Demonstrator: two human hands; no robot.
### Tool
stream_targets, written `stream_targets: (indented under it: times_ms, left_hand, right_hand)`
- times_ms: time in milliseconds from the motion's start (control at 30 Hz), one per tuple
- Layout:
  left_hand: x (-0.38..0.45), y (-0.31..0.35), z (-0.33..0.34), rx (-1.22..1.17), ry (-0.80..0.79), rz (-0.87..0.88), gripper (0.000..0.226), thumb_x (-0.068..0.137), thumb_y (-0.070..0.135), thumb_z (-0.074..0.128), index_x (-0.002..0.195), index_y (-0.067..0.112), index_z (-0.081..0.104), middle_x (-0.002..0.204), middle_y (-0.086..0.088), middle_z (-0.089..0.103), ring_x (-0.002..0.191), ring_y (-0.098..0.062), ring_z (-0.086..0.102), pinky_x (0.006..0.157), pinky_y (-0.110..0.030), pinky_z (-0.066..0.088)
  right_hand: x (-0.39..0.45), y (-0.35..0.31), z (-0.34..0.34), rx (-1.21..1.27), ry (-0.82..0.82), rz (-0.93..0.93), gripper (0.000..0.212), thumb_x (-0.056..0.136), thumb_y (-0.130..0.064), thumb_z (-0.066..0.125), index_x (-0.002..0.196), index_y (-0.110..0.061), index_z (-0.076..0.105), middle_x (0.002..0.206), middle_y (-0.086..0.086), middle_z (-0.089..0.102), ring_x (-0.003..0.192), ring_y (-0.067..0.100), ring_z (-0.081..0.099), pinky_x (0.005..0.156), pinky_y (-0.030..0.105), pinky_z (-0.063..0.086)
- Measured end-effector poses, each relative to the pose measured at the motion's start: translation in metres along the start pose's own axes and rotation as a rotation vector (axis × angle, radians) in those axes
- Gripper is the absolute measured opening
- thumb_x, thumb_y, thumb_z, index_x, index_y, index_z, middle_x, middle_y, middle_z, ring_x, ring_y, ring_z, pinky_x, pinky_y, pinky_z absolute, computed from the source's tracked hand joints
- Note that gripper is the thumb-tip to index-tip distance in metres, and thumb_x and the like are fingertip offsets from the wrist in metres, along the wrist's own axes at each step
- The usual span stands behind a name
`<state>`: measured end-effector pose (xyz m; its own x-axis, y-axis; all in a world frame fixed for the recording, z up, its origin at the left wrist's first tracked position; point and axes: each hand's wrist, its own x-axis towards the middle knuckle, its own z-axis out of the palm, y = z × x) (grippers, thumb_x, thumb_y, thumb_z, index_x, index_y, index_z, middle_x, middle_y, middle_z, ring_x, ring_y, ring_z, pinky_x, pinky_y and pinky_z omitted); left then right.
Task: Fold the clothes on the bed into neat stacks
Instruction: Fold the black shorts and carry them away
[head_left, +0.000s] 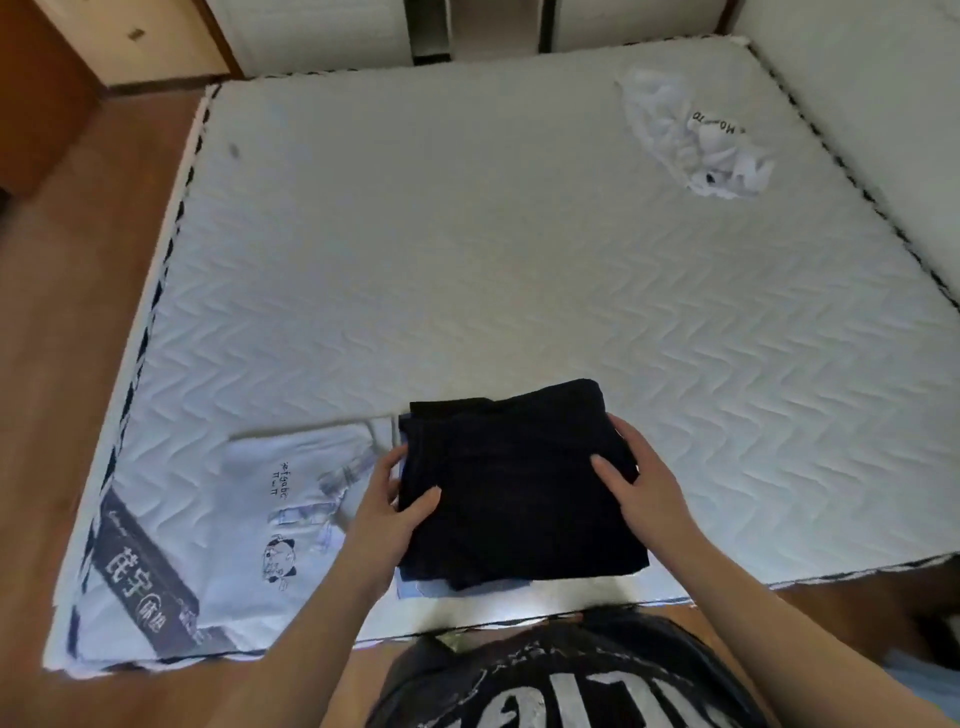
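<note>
A folded black garment lies on top of a light blue folded piece near the bed's front edge. My left hand grips its left edge, thumb on top and fingers under the side. My right hand grips the right edge the same way. To the left lies a folded white T-shirt with a small cartoon print. A crumpled white garment with black lettering sits at the far right of the mattress.
The white quilted mattress has a dark label at its front left corner. Wooden floor runs along the left side. A wall borders the right side. White cabinets stand behind the bed.
</note>
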<state>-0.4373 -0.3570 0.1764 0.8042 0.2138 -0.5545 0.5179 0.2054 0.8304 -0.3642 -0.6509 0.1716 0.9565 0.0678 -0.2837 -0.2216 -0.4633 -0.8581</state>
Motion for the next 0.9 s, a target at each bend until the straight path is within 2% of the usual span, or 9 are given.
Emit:
stream_targets:
  times_ms: [133,267,367,467,567,667,767,833,900]
  left_hand:
    - [-0.019,-0.020,0.036,-0.118,0.214,-0.025,0.054,0.086,0.015,0.075,0.123,0.048,0.053,0.112,0.001,0.071,0.107,-0.023,0.067,0.087,-0.046,0.058]
    - [-0.032,-0.043,0.067,-0.236,0.386,-0.020,0.053,0.087,0.013,0.073,0.122,0.048,0.053,0.107,0.003,0.073,0.104,-0.022,0.069,0.086,-0.045,0.058]
    - [-0.038,-0.063,0.079,-0.370,0.514,-0.043,0.051,0.088,0.011,0.071,0.114,0.052,0.055,0.102,0.006,0.073,0.100,-0.023,0.070,0.081,-0.042,0.059]
    - [-0.039,-0.087,0.088,-0.503,0.614,-0.072,0.052,0.088,0.009,0.071,0.119,0.048,0.054,0.110,0.001,0.072,0.102,-0.022,0.070,0.083,-0.042,0.059]
    - [-0.035,-0.113,0.091,-0.631,0.678,-0.100,0.051,0.088,0.006,0.070,0.113,0.047,0.057,0.105,0.002,0.073,0.100,-0.026,0.070,0.083,-0.049,0.059]
    - [-0.026,-0.139,0.093,-0.781,0.722,-0.125,0.053,0.087,0.003,0.069,0.115,0.045,0.056,0.107,0.003,0.073,0.098,-0.027,0.072,0.076,-0.050,0.060]
    - [-0.010,-0.160,0.093,-0.893,0.763,-0.156,0.057,0.086,-0.002,0.068,0.123,0.039,0.053,0.110,0.003,0.072,0.096,-0.022,0.072,0.068,-0.040,0.060]
    - [0.003,-0.174,0.091,-0.884,0.761,-0.187,0.058,0.086,0.001,0.070,0.127,0.039,0.052,0.112,0.005,0.071,0.096,-0.018,0.072,0.074,-0.041,0.059]
    - [0.016,-0.188,0.088,-0.867,0.720,-0.201,0.059,0.086,0.005,0.071,0.128,0.041,0.051,0.116,0.008,0.070,0.097,-0.014,0.071,0.084,-0.048,0.058]
  right_hand:
    - [0.053,-0.002,-0.028,-0.101,-0.228,-0.074,0.048,0.095,-0.041,0.058,0.139,-0.047,0.040,0.130,-0.029,0.053,0.116,0.000,0.053,0.097,0.024,0.041]
    - [0.089,-0.005,-0.029,-0.168,-0.397,-0.151,0.050,0.095,-0.037,0.059,0.143,-0.039,0.042,0.137,-0.021,0.052,0.121,0.002,0.050,0.100,0.022,0.039]
    - [0.106,-0.006,-0.012,-0.201,-0.498,-0.192,0.049,0.095,-0.034,0.061,0.141,-0.037,0.044,0.134,-0.023,0.054,0.120,-0.003,0.050,0.097,0.012,0.036]
    - [0.124,-0.002,0.012,-0.246,-0.577,-0.236,0.046,0.094,-0.033,0.062,0.137,-0.040,0.048,0.129,-0.030,0.055,0.115,-0.013,0.050,0.095,0.006,0.037]
    - [0.143,0.007,0.043,-0.315,-0.656,-0.248,0.046,0.093,-0.033,0.064,0.135,-0.041,0.049,0.126,-0.029,0.057,0.113,-0.010,0.052,0.090,0.001,0.035]
    - [0.158,0.015,0.078,-0.403,-0.725,-0.281,0.048,0.092,-0.033,0.065,0.137,-0.039,0.048,0.117,-0.038,0.052,0.109,-0.009,0.050,0.083,-0.005,0.032]
    - [0.176,0.023,0.113,-0.497,-0.772,-0.341,0.048,0.092,-0.033,0.065,0.137,-0.032,0.049,0.123,-0.024,0.057,0.114,0.002,0.053,0.092,0.009,0.037]
    - [0.190,0.029,0.136,-0.531,-0.790,-0.364,0.047,0.092,-0.032,0.065,0.137,-0.029,0.050,0.130,-0.013,0.059,0.118,0.009,0.055,0.099,0.023,0.041]
    - [0.202,0.034,0.155,-0.556,-0.796,-0.383,0.044,0.093,-0.031,0.064,0.134,-0.027,0.052,0.129,-0.011,0.061,0.117,0.012,0.056,0.096,0.024,0.041]
